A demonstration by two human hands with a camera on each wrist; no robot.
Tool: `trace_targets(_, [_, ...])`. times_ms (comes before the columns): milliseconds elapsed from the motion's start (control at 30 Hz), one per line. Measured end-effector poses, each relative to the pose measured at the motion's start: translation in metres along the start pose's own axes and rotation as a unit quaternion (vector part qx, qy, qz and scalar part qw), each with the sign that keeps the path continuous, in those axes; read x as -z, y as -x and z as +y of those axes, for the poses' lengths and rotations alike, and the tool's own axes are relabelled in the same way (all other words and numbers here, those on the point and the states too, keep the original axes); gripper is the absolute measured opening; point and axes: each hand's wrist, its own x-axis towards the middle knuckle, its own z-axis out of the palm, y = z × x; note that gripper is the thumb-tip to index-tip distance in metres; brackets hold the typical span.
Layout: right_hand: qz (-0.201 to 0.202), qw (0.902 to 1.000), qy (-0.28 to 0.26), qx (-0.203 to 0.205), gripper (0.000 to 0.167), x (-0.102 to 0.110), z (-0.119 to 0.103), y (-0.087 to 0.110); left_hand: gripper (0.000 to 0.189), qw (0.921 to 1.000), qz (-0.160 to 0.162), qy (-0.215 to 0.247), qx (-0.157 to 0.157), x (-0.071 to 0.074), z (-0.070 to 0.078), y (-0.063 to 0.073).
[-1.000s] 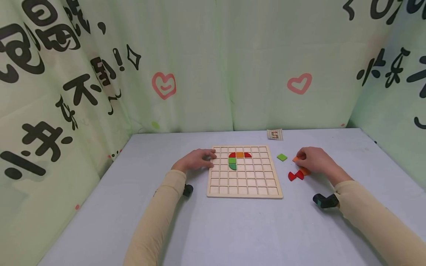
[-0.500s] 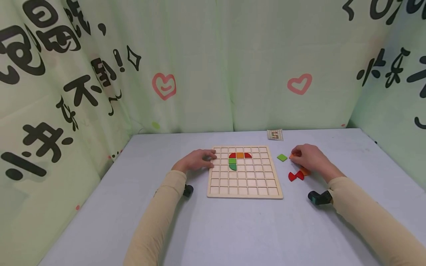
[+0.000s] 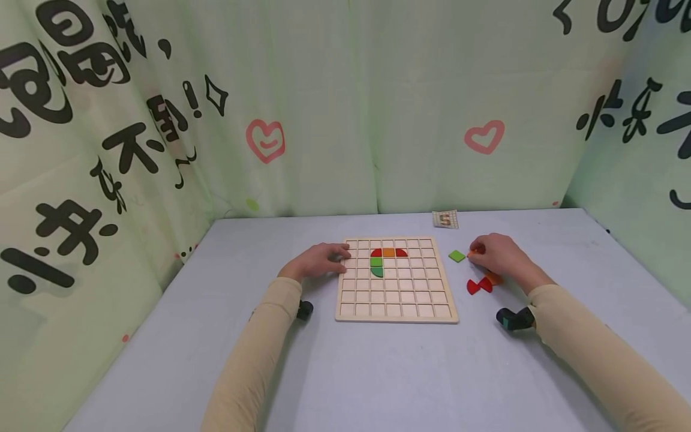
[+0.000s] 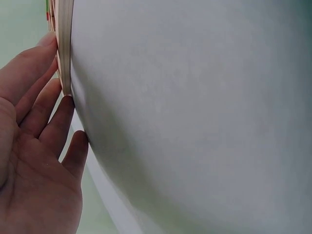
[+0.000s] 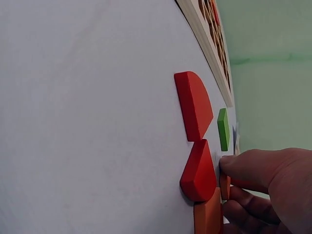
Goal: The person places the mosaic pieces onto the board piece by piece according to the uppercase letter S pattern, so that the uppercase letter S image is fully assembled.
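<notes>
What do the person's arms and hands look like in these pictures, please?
The left sleeve and right sleeve are long and beige, reaching the wrists. The left hand and right hand wear no gloves. A small black device sits under the left wrist; another black device, with a teal patch, is at the right wrist.

Right of centre in the head view, the right hand (image 3: 502, 257) is partly covering an orange piece (image 3: 472, 254); higher up, a card (image 3: 445, 219) is showing print too small to read. The left wrist view's top edge is cropping the board (image 4: 64, 44).
</notes>
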Motion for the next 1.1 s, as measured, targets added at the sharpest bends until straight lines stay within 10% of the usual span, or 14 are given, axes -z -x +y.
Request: trace_targets(1100, [0.01, 0.9993, -0.006, 0.037, 0.039, 0.008, -0.012, -0.003, 0.036, 1.0, -0.001, 0.002, -0.007, 0.001, 0.001, 0.002])
